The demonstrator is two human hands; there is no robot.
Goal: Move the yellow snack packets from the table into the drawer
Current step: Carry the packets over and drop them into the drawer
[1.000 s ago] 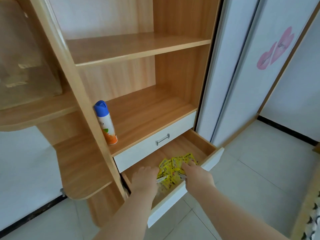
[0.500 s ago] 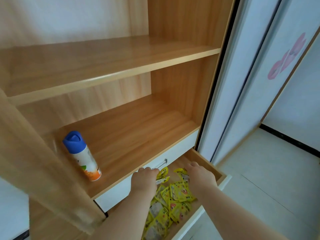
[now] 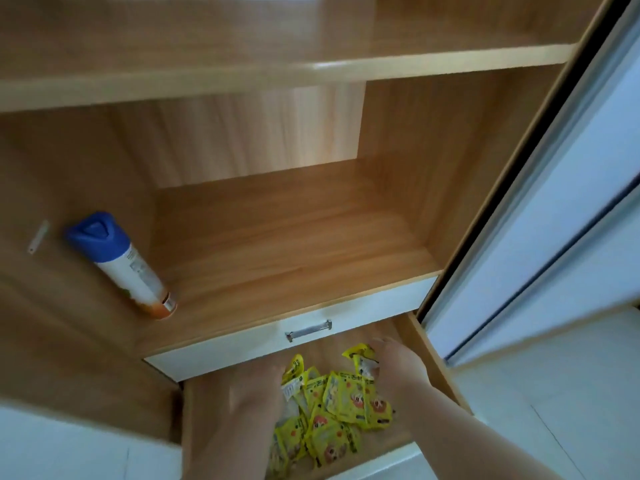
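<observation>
Several yellow snack packets (image 3: 343, 407) lie in a loose pile inside the open lower drawer (image 3: 437, 374) of a wooden cabinet. My left hand (image 3: 256, 388) is down in the drawer at the pile's left edge, too blurred by motion to show its fingers. My right hand (image 3: 398, 362) reaches in from the right and rests on the far right packets, fingers spread and fairly straight. Both forearms come up from the bottom edge and hide part of the pile. No table is in view.
Right above the open drawer is a closed white drawer with a metal handle (image 3: 308, 330). A blue-capped spray can (image 3: 121, 265) stands on the shelf's left. White sliding wardrobe doors (image 3: 554, 237) run along the right, with pale floor tiles (image 3: 554, 410) below.
The view has moved closer to the cabinet and tilted down. Both hands have stayed in the drawer among the packets; the left hand has slipped lower and is now blurred.
</observation>
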